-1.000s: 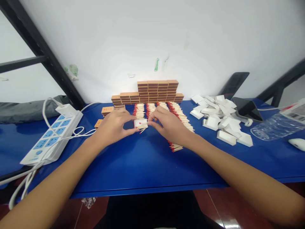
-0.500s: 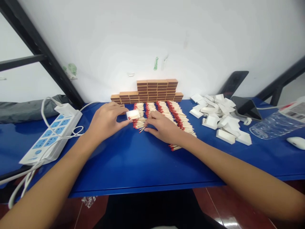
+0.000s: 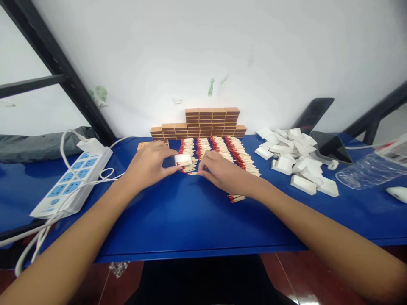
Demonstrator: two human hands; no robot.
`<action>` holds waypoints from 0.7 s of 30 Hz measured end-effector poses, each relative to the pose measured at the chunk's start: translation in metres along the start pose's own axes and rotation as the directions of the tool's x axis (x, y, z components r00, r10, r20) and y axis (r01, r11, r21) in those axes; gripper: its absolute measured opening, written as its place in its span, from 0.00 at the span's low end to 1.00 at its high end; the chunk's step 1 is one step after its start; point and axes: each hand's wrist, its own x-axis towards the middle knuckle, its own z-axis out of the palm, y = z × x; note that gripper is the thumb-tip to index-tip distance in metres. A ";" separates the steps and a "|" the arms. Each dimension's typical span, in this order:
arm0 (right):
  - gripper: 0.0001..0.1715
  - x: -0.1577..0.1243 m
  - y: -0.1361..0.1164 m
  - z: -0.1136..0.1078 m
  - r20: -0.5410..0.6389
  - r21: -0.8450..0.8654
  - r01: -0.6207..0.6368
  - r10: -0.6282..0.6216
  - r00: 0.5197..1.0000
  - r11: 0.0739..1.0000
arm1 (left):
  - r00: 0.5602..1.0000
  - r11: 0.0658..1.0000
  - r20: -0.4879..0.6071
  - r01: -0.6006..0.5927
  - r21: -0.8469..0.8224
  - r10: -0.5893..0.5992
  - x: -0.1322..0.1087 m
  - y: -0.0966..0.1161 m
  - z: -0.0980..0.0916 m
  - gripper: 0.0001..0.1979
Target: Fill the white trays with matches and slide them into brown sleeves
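Observation:
My left hand (image 3: 149, 164) pinches a small white matchbox tray (image 3: 183, 159) just above the blue table (image 3: 197, 216). My right hand (image 3: 219, 171) rests beside it, fingertips closed on a few loose matches (image 3: 192, 172) at the near end of the match rows. Rows of red-tipped matches (image 3: 235, 154) lie spread behind both hands. A stack of brown matchbox sleeves (image 3: 211, 122) stands against the wall behind them.
A pile of white empty trays (image 3: 297, 163) lies at the right, with a phone on a stand (image 3: 330, 146), a plastic bag (image 3: 369, 169) and a white mouse (image 3: 397, 193) beyond. A blue-and-white power strip (image 3: 74, 180) with cables sits at the left.
My left hand lifted the white tray away from the right hand and brought it back down a little. My right hand dropped to the table and closed on loose matches.

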 end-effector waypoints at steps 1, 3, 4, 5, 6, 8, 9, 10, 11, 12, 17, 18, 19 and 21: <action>0.08 0.001 -0.001 -0.002 -0.035 -0.004 -0.011 0.011 0.999 1.000 | 1.000 1.000 0.007 -0.015 -0.022 0.016 0.000 0.002 0.001 0.16; 0.07 0.003 -0.003 -0.005 -0.117 -0.028 -0.030 0.027 0.993 0.999 | 0.999 0.996 0.010 -0.046 -0.076 0.047 0.001 0.008 0.003 0.17; 0.07 0.004 -0.004 -0.004 -0.151 -0.046 -0.035 0.028 0.988 0.998 | 0.998 0.993 0.001 -0.060 -0.103 0.061 0.000 0.011 0.004 0.17; 0.07 0.005 -0.004 -0.003 -0.174 -0.067 -0.034 0.022 0.984 0.997 | 0.997 0.989 -0.015 -0.076 -0.128 0.074 0.000 0.014 0.006 0.18; 0.07 0.006 -0.004 -0.001 -0.184 -0.088 -0.025 0.009 0.983 0.996 | 0.996 0.985 -0.032 -0.092 -0.148 0.088 0.000 0.017 0.007 0.18; 0.07 0.008 -0.004 0.003 -0.185 -0.114 0.006 -0.027 0.982 0.993 | 0.994 0.981 -0.050 -0.108 -0.161 0.101 -0.001 0.020 0.009 0.18; 0.08 0.008 -0.004 0.005 -0.188 -0.113 0.021 -0.042 0.981 0.993 | 0.994 0.982 -0.049 -0.106 -0.158 0.100 -0.001 0.020 0.010 0.18; 0.08 0.008 -0.003 0.006 -0.199 -0.103 0.030 -0.050 0.979 0.994 | 0.995 0.984 -0.043 -0.095 -0.149 0.090 -0.001 0.020 0.010 0.18; 0.08 0.008 -0.003 0.007 -0.223 -0.086 0.033 -0.051 0.974 0.996 | 0.997 0.988 -0.038 -0.076 -0.135 0.072 -0.001 0.018 0.010 0.18; 0.08 0.008 -0.002 0.007 -0.255 -0.069 0.028 -0.045 0.966 0.997 | 0.998 0.991 -0.037 -0.056 -0.118 0.052 0.000 0.016 0.009 0.18; 0.03 0.006 0.007 0.012 -0.274 -0.018 0.006 -0.010 0.962 1.000 | 0.995 0.999 -0.085 0.053 0.003 -0.053 0.001 0.002 0.002 0.14; 0.01 0.006 0.009 0.014 -0.228 -0.016 0.007 -0.010 0.974 1.000 | 0.993 0.997 -0.093 0.071 0.017 -0.069 0.000 0.000 0.001 0.14; 0.02 0.006 0.010 0.016 -0.180 -0.015 0.007 -0.010 0.984 1.000 | 0.992 0.996 -0.097 0.084 0.025 -0.082 0.000 -0.002 0.000 0.13; 0.03 0.007 0.011 0.019 -0.116 -0.009 0.002 -0.003 0.993 1.000 | 0.992 0.995 -0.096 0.091 0.033 -0.087 0.000 -0.004 0.000 0.13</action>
